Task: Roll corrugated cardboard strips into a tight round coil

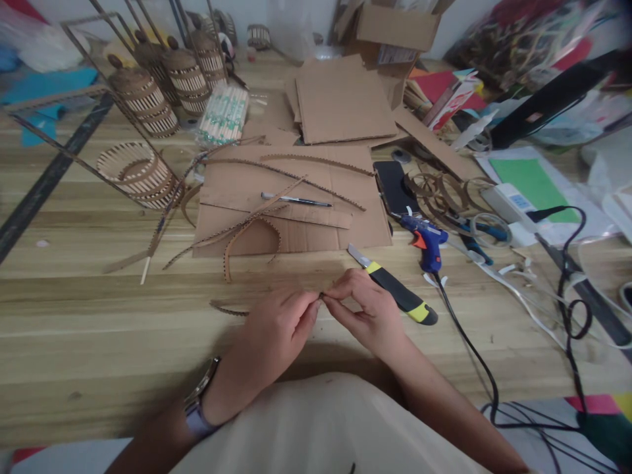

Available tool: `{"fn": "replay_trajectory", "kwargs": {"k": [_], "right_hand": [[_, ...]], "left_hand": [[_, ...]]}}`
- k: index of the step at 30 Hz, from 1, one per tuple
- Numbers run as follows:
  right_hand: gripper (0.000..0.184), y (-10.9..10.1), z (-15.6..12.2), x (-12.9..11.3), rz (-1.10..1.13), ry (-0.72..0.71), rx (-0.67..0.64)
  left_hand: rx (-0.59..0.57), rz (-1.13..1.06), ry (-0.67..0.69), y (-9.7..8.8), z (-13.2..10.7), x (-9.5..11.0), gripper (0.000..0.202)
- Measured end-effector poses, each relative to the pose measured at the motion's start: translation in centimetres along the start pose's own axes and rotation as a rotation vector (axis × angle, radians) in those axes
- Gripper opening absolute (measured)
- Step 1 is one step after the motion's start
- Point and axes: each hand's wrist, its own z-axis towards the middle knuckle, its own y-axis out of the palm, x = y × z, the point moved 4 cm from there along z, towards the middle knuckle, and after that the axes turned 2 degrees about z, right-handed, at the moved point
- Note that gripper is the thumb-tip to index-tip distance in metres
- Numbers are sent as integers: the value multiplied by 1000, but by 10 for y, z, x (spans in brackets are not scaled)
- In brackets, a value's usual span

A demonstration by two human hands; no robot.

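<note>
My left hand [276,332] and my right hand [368,309] meet over the near part of the wooden table [99,316]. Both pinch a thin cardboard strip [230,308], whose free end curves away to the left on the table. The fingertips touch at the middle, fingers pressed together on both hands. A watch sits on my left wrist. Just right of my right hand lies a black and yellow utility knife [395,289].
A flat cardboard sheet [316,217] with cut strips and a pen [296,199] lies ahead. A blue glue gun [424,240] with its black cord stands to the right. Woven stick baskets [141,174] and lanterns sit at the far left. A phone [395,184] and cardboard rings lie right.
</note>
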Motion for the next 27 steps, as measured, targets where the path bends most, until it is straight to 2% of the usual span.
{"fn": "replay_trajectory", "kwargs": {"k": [10, 16, 22, 27], "right_hand": [[15, -1, 1, 0, 93, 0, -50], [15, 1, 0, 8, 234, 198, -84], [12, 2, 0, 13, 339, 295, -86], [16, 3, -2, 19, 435, 405, -111]], "left_hand": [[-14, 35, 26, 0, 0, 2, 20], [-4, 45, 51, 0, 1, 3, 21], [1, 67, 63, -1, 0, 5, 22], [-12, 90, 69, -1, 0, 5, 23]]}}
